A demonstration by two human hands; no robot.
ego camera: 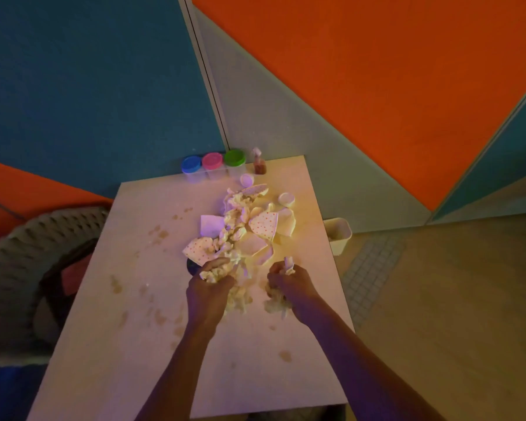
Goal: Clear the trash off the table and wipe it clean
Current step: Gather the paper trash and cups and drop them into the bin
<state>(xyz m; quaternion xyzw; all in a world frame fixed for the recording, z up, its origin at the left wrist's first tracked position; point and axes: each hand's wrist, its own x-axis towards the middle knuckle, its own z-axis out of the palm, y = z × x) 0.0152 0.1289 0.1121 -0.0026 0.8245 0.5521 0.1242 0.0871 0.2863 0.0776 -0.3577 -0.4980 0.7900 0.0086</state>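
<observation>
**Worktop with trash heap, both hands engaged**

Worktop point(110, 344): pale, square, set into a corner of blue and orange wall panels. Brownish stains point(160, 233) are scattered over its left half and near edge.

Trash heap point(240, 229): crumpled pale paper, running from the far middle of the worktop toward the hands. Mixed into it are dotted paper pieces point(264, 225), a flat white napkin point(212, 224) on its left side, and two small white cups point(286, 199), one at the heap's far end and one on its right.

Left hand point(208, 287): closed around a wad of crumpled paper point(214, 273) at the near end of the heap; a dark round object beside it is mostly hidden.

Right hand point(289, 284): closed around a second wad point(275, 300), paper showing above and below the fist, just right of the heap.

Far edge, in a row: three clear jars with a blue lid point(191, 164), a pink lid point(212, 160) and a green lid point(234, 157), touching or nearly so; a small bottle with brown contents point(259, 165) stands just to their right.

Off the worktop: a pale rectangular bin point(338, 235) on the floor, beside the right edge; a wicker chair point(28, 253) at the left, close against the worktop's left side.
</observation>
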